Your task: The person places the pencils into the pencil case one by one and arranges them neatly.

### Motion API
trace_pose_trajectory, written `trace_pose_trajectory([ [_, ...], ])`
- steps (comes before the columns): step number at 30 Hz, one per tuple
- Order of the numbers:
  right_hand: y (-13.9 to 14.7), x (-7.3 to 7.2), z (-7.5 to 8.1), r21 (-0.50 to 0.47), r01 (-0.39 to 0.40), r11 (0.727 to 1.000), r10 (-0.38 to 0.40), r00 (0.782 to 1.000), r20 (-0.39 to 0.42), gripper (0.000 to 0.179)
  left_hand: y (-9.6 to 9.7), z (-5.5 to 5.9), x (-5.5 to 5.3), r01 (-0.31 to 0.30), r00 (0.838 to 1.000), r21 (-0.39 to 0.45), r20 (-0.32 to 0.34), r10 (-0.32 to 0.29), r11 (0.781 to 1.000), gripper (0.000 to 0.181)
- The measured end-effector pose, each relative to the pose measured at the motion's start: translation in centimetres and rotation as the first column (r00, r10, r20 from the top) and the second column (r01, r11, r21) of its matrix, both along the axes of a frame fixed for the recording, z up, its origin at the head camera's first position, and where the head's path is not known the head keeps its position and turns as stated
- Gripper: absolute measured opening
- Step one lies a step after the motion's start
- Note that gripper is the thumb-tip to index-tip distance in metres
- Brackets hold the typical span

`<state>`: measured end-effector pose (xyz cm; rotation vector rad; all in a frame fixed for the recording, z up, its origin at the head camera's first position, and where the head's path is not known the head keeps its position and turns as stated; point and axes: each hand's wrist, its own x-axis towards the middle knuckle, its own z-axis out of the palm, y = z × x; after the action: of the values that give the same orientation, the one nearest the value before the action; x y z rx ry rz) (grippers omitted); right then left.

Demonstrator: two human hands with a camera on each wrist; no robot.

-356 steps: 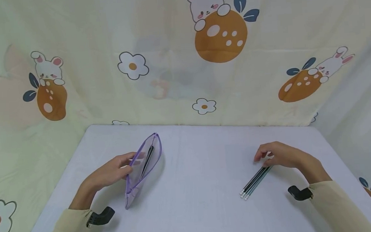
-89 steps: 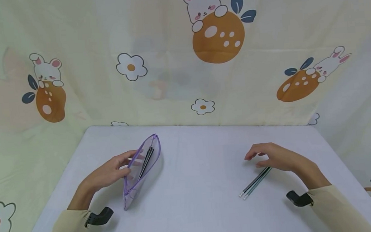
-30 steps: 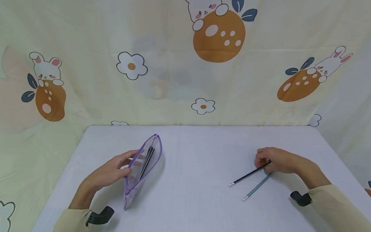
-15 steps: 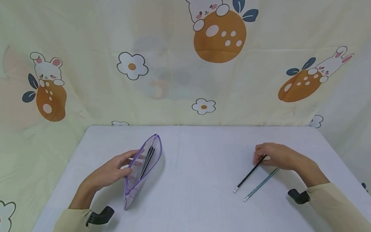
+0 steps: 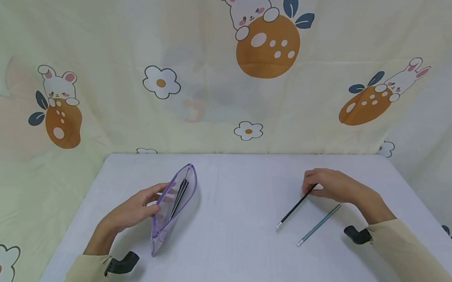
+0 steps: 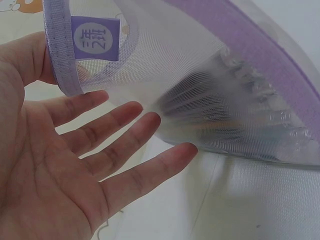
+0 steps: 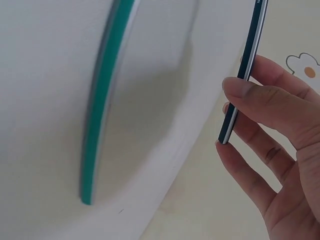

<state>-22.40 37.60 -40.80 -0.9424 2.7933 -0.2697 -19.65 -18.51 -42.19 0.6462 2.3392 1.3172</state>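
Note:
My left hand (image 5: 130, 212) grips the rim of a purple-edged mesh pencil case (image 5: 160, 239), thumb over the edge and the other fingers loosely spread along its outside. The case gapes upward, with several dark pencils (image 5: 179, 199) lying inside. In the left wrist view a purple label (image 6: 95, 39) is sewn near the rim, and clear pencil ends (image 6: 280, 117) show through the mesh. My right hand (image 5: 337, 190) pinches a dark pencil (image 5: 295, 209) with a silver stripe near its plain end, white-tipped end pointing down and left. A green pencil (image 5: 318, 225) lies on the table below that hand.
A white-covered table (image 5: 234, 254) carries everything. Behind it hangs a cream curtain (image 5: 208, 116) printed with rabbits and flowers. Black wrist cameras (image 5: 122, 263) sit at both cuffs.
Fewer pencils lie at the right than earlier, and more are in the case. Over the last second my right hand has lifted the dark pencil off the green one and leftward; my left hand holds steady.

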Motion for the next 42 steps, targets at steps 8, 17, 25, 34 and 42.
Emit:
trace_pose_trajectory([
  [8,-1.8,-0.9,0.8,-0.054,0.0,0.999,0.0,1.0,-0.003,0.032,0.0,-0.1,-0.1,0.002,1.0,0.004,0.004,-0.002,1.0,0.064],
  [17,-3.8,-1.6,1.6,-0.097,-0.015,0.995,0.014,1.0,-0.015,0.03,0.2,0.0,-0.2,0.001,1.0,0.007,0.012,-0.001,1.0,0.063],
  [25,-5.5,-2.2,2.7,-0.129,-0.08,0.988,0.076,0.996,-0.037,0.028,0.3,0.0,-0.3,0.0,1.0,0.013,0.017,0.0,1.0,0.063],
  [34,-7.7,-2.6,3.6,-0.124,-0.115,0.986,0.107,0.992,-0.071,0.024,0.2,0.0,-0.2,-0.001,1.0,-0.002,0.012,0.001,1.0,0.064],
  [42,-9.9,-2.9,4.5,-0.154,-0.159,0.975,0.147,0.985,-0.086,0.021,0.1,-0.1,0.0,-0.002,1.0,-0.01,0.009,0.002,1.0,0.064],
])
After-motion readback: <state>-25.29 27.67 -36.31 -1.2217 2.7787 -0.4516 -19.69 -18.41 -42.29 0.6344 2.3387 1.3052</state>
